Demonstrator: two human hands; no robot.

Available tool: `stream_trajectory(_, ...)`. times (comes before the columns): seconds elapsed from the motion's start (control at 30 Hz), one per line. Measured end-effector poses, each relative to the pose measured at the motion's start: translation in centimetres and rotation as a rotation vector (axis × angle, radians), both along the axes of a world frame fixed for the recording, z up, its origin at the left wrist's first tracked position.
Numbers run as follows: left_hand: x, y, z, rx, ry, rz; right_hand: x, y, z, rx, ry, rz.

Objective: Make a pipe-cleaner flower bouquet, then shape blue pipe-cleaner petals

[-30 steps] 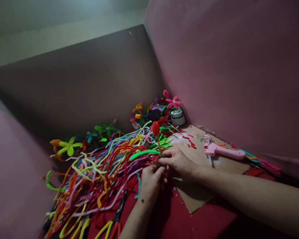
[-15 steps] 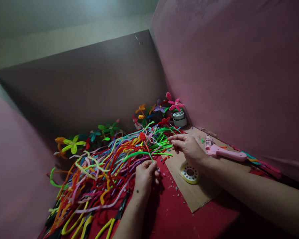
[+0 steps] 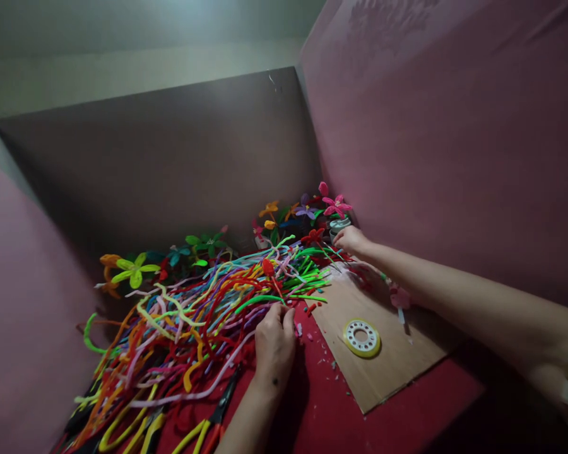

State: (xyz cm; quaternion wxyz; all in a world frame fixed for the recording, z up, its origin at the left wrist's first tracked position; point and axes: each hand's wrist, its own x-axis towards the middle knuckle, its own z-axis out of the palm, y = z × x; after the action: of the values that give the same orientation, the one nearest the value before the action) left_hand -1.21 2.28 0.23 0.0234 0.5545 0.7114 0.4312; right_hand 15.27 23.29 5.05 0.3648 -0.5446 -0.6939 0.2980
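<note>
My left hand (image 3: 275,337) pinches the stem of a red pipe-cleaner flower bud (image 3: 267,268), which stands up over the pile of pipe cleaners (image 3: 218,309). My right hand (image 3: 353,239) reaches to the back right corner, right by a small grey-white container (image 3: 339,226). Its fingers look closed together, and I cannot make out what is in them. A red open flower (image 3: 313,236) on a thin stem lies just left of that hand. Beneath the right forearm, a pink glue gun (image 3: 400,296) is partly hidden.
A roll of yellow-edged tape (image 3: 361,338) lies on a brown cardboard sheet (image 3: 388,378). Yellow-handled scissors (image 3: 199,435) rest at the front left. Finished flowers, a yellow-green one (image 3: 135,271) and a pink one (image 3: 337,205) among them, line the back wall. Scraps dot the red surface (image 3: 326,410).
My right hand has moved away from near the bud's stem to the container at the back right. My left hand keeps the bud in nearly the same spot. The view has shifted slightly.
</note>
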Motion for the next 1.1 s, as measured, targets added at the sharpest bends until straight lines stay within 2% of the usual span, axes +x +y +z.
stream_trajectory(0.2, 0.7, -0.3, -0.8, -0.083, 0.187, -0.069, -1.8, 1.3, -1.3, -0.043, -0.361, -0.059)
stream_trajectory(0.5, 0.8, -0.4, -1.1, -0.115, 0.272, -0.086, -2.6, 2.6, -2.2, -0.104, -0.586, -0.053)
stream_trajectory(0.7, 0.8, -0.3, -1.2, -0.133, 0.295, -0.085, -2.2, 1.9, -2.7, -0.08, -0.593, -0.019)
stream_trajectory(0.93, 0.9, -0.4, -0.9, -0.08, 0.298, -0.084, -2.2, 1.5, -2.7, 0.007, -0.498, 0.001)
stream_trajectory(1.1, 0.6, -0.2, -1.3, -0.04, 0.312, -0.104, -1.7, 1.3, -2.4, 0.014, -0.42, 0.007)
